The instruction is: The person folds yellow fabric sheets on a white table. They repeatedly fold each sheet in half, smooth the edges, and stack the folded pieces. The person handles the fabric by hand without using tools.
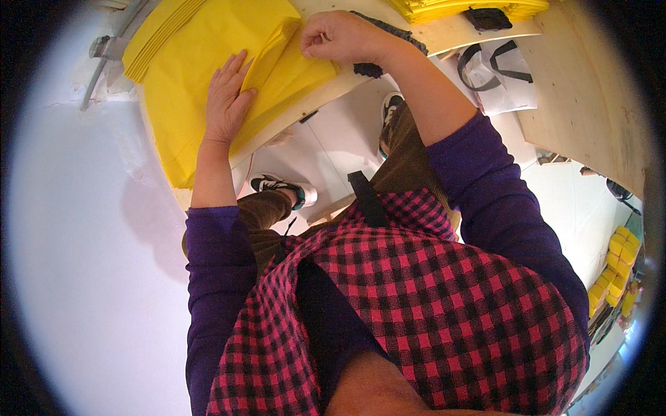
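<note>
Along the near edge of the surface [454, 40], toward its left end, lies the yellow cloth [177, 97], with layered folds showing at its far left side. The left hand [227, 100] rests palm down on the cloth, fingers slightly apart, clamped on nothing. Just beside it a flap [269, 52] of the cloth is raised. At the flap's right side is the right hand [345, 36], fingers curled inward; whether cloth is pinched between them cannot be told from this view. Black fabric [368, 70] lies at the near edge, partly hidden by the right forearm. Farther right on the surface is a second stack [433, 12], yellow, with a black pad [488, 19] at its near side.

Assessment: the step in hand appears to be handling the flap, either opening or folding it; which cannot be established. The next move likely calls for the left hand to steady the layers, and for a sure hold on the flap's edge to guide it without creasing.
</note>
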### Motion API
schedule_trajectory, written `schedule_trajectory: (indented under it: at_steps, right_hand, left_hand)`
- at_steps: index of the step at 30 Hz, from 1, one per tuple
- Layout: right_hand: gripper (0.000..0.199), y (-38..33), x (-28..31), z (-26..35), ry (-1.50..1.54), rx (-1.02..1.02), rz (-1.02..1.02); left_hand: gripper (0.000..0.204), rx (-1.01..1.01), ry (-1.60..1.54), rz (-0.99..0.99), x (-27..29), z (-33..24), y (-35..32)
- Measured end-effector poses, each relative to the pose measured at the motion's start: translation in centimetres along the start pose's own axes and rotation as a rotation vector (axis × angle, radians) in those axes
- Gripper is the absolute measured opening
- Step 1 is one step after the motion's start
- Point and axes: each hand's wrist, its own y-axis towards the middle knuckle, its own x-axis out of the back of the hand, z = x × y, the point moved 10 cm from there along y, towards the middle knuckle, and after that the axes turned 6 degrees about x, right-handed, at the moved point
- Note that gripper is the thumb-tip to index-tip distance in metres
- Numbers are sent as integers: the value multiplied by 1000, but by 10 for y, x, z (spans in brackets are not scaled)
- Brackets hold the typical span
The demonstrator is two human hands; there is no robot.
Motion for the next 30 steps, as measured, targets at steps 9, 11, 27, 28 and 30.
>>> schedule_trajectory:
  at_steps: [9, 11, 27, 28, 30]
  right_hand:
    - [22, 8, 9, 16, -116, 148, -105]
    - [21, 11, 10, 21, -129, 187, -144]
    - [35, 19, 24, 3, 91, -3, -264]
    - [40, 15, 27, 0, 135, -17, -272]
    - [51, 12, 30, -2, 163, -3, -294]
  left_hand:
    - [52, -61, 29, 0, 1, -7, 2]
    - [54, -53, 23, -1, 1, -6, 1]
    - [59, -47, -20, 28, 3, -4, 2]
    - [58, -38, -1, 28, 2, -4, 2]
    - [57, -9, 30, 38, 1, -2, 0]
